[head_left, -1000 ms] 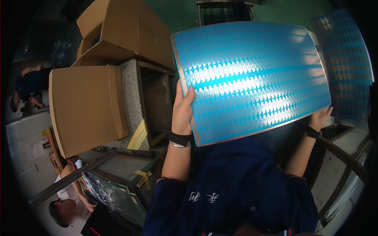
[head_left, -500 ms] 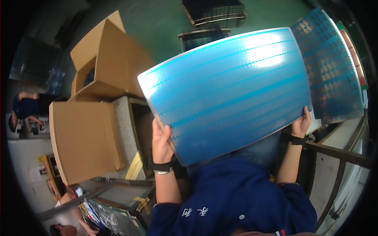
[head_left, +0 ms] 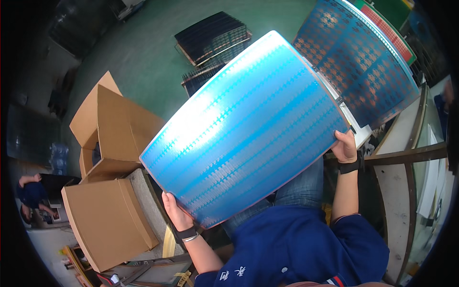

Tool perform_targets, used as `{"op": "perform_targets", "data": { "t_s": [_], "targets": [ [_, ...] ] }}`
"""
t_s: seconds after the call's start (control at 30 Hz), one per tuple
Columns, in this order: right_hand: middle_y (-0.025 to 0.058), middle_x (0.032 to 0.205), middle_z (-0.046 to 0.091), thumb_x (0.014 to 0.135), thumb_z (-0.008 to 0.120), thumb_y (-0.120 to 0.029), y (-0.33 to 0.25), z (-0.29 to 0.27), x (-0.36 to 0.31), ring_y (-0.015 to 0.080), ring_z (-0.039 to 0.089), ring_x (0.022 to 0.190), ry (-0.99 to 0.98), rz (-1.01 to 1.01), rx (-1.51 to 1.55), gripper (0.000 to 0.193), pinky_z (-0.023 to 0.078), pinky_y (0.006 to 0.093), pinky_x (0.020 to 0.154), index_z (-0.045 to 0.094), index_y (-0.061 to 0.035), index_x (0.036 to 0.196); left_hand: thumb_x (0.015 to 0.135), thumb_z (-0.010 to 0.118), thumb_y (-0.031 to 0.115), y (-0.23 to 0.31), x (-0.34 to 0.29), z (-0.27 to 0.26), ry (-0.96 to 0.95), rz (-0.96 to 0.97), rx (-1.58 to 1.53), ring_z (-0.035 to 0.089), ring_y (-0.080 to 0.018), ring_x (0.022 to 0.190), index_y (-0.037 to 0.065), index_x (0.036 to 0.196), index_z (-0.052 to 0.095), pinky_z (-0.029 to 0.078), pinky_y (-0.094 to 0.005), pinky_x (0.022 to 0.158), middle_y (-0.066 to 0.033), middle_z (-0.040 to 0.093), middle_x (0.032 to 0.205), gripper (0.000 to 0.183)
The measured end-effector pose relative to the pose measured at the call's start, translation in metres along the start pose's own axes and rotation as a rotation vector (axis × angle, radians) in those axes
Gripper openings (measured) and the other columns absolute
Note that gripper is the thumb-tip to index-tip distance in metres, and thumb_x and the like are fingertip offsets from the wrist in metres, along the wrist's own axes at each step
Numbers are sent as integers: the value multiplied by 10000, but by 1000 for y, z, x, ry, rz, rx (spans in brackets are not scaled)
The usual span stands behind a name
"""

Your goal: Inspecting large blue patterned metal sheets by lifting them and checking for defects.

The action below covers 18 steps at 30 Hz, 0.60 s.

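Note:
A large, thin blue sheet with rows of small printed shapes and a pale edge spans the space in front of me, tilted with its far right corner highest in the picture. My left hand grips its near left edge, thumb on top and the other fingers hidden beneath. At the near right edge my right hand holds it in the same way. Bright glare covers part of the sheet's far left half. Just past its right edge stands a similar blue patterned panel, which neither hand touches.
Left of me are an opened cardboard box and a second carton. Dark stacked racks stand on the green floor ahead. A brown metal bar runs at my right. Another person is at the far left.
The sheet has turned counterclockwise: its left end has come down nearer me, and its right end has gone up. My left hand has moved down and left with it; both hands keep their grip.

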State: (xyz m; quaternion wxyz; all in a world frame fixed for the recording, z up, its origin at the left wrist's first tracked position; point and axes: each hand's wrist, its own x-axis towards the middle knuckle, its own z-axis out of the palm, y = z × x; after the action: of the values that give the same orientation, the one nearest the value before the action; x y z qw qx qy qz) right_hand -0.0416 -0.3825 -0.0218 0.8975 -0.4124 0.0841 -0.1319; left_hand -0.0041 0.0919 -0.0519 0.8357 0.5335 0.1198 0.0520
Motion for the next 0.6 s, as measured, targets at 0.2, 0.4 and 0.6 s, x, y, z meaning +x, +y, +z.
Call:
{"op": "perform_targets", "data": {
  "t_s": [0.2,0.4,0.6],
  "targets": [
    [148,1237,485,792,610,-72,-6,5,-7,256,511,1120,5,14,-121,642,426,408,938,297,9,1347,961,443,198,0,2,-12,-8,-18,19,539,-160,998,3,1212,447,437,-313,870,-79,557,1112,318],
    [121,1246,491,811,623,-105,-9,8,-10,211,480,1143,-59,51,-224,631,366,357,979,314,16,1348,953,455,181,1,1,-17,-1,-59,76,541,-180,1005,-17,1262,423,446,-320,862,-102,545,1154,368],
    [120,1237,499,831,611,-125,-11,16,-10,199,482,1141,-88,28,-251,619,372,342,975,308,18,1352,951,458,177,1,0,-21,-35,-105,90,539,-189,1019,-22,1275,410,443,-329,881,-111,537,1176,384]
  ]
}}
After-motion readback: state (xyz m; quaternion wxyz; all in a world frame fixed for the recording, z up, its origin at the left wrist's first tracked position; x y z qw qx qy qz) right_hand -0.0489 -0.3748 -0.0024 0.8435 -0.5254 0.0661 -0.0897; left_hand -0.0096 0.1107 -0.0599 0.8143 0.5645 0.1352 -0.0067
